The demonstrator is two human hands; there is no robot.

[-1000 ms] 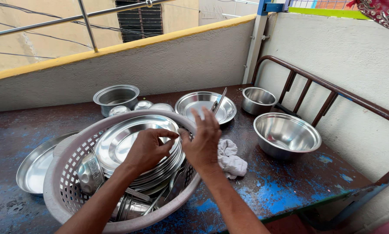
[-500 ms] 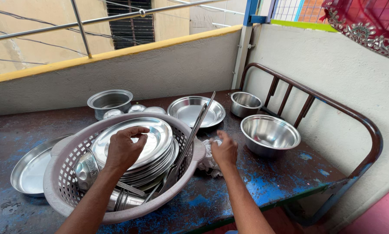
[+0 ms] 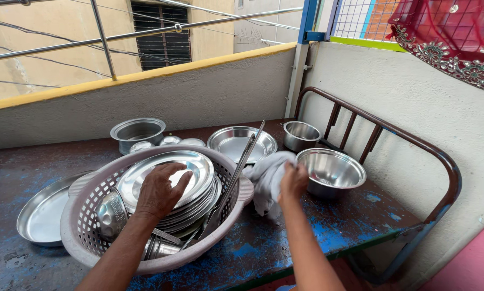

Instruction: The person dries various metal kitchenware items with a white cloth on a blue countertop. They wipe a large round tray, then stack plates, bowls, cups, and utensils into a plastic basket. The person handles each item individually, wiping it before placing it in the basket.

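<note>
Blue, rust-worn bench (image 3: 328, 237) across the lower frame, backed by a grey parapet wall and a brown metal rail on the right. Lower left of centre: round pinkish plastic basket (image 3: 80, 226), perforated wall, filled with steel ware. Inside, a tilted stack of steel plates (image 3: 198, 186); left hand (image 3: 161, 188) resting flat on the top plate, grip open, fingers spread, clasping nothing. Small embossed steel bowl (image 3: 110, 213) upright against the basket's left wall; long steel ladle (image 3: 242, 161) leaning over the right rim, handle pointing toward upper centre. Far left, just beside the basket: shallow steel tray (image 3: 42, 215) lying on the bench. Right of centre: wide steel bowl (image 3: 333, 170), with a smaller steel pot (image 3: 301, 134) behind it near the corner. Centre back: flat steel dish (image 3: 236, 143); left of that, a steel pot (image 3: 136, 132) with small lids beside it. Between basket and wide bowl: right hand (image 3: 293, 180), grip closed on a white cloth (image 3: 266, 180), bunched and lifted off the bench, hanging just beside the basket rim.
</note>
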